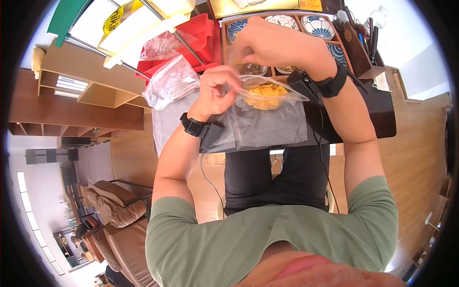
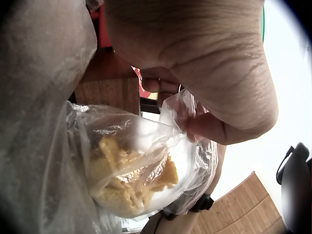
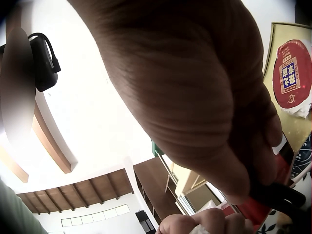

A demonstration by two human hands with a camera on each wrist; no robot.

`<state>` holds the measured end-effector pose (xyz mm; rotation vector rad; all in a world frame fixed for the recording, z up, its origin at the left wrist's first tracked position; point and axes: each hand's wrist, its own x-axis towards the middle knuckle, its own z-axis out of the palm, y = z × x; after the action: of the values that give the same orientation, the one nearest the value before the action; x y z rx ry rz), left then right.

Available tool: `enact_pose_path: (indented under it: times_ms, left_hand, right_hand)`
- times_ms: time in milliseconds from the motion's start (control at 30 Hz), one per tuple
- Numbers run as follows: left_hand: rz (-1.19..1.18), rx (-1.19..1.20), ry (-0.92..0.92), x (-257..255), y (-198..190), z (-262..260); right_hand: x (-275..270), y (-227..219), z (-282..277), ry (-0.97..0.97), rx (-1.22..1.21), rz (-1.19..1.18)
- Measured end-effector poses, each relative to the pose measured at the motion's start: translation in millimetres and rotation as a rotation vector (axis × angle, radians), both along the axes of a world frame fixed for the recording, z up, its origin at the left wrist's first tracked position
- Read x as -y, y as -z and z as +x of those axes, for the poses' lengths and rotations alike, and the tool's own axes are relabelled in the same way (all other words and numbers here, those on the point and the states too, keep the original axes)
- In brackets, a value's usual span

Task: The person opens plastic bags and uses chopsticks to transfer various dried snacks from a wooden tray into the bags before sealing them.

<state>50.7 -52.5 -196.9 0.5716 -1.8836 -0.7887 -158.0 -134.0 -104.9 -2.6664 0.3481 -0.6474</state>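
Observation:
My left hand (image 1: pixel 217 91) pinches the upper edge of a clear plastic bag (image 2: pixel 102 122), its thumb and fingers bent at the film. Yellow-orange chunks (image 1: pixel 265 93) lie in the bottom of the bag, which sags on the table side. My right hand (image 1: pixel 282 45) reaches over a wooden compartment box (image 1: pixel 299 26), fingers bent downward. In the right wrist view its fingertips close around a black looped thing (image 3: pixel 280 196), whose kind does not show. Patterned bowls (image 1: pixel 318 27) sit in the box, partly hidden by the right arm.
A red bin (image 1: pixel 210 33) with crumpled clear bags (image 1: pixel 172 81) stands left of the box. Clear plastic sheets (image 1: pixel 272 126) cover the near table edge. A dark wooden holder (image 1: pixel 366 52) with pens is at the right. Behind the box lies a gold tray (image 1: pixel 229 8).

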Motion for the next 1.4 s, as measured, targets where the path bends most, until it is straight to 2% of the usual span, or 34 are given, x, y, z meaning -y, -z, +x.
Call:
enact_pose_path:
  times_ms: [267,600,667,767,900,967,1300,1400]
  left_hand:
    - [0.020,-0.012,-0.009,1,2,2]
    - [0.028,-0.018,-0.003,1,2,2]
    - [0.025,-0.013,-0.004,1,0,1]
    - [0.019,-0.009,-0.008,0,0,1]
    - [0.023,-0.012,-0.010,0,-1,1]
    - [0.009,-0.006,-0.012,-1,-1,-1]
    - [0.000,-0.002,-0.014,-1,1,1]
    - [0.002,-0.010,-0.008,0,2,1]
  right_hand:
    - [-5,-9,-3,0.085,-0.026,0.002]
    - [-2,-8,-5,0.039,0.010,0.017]
    - [-6,-15,-6,0.029,-0.107,0.031]
    - [-7,-16,-5,0.023,-0.146,0.023]
    - [-9,-10,-2,0.009,-0.088,-0.054]
    - [-10,-10,1,0.081,-0.208,-0.036]
    - [-7,-6,2,0.108,-0.133,-0.092]
    - [-4,-9,-1,0.095,-0.209,-0.011]
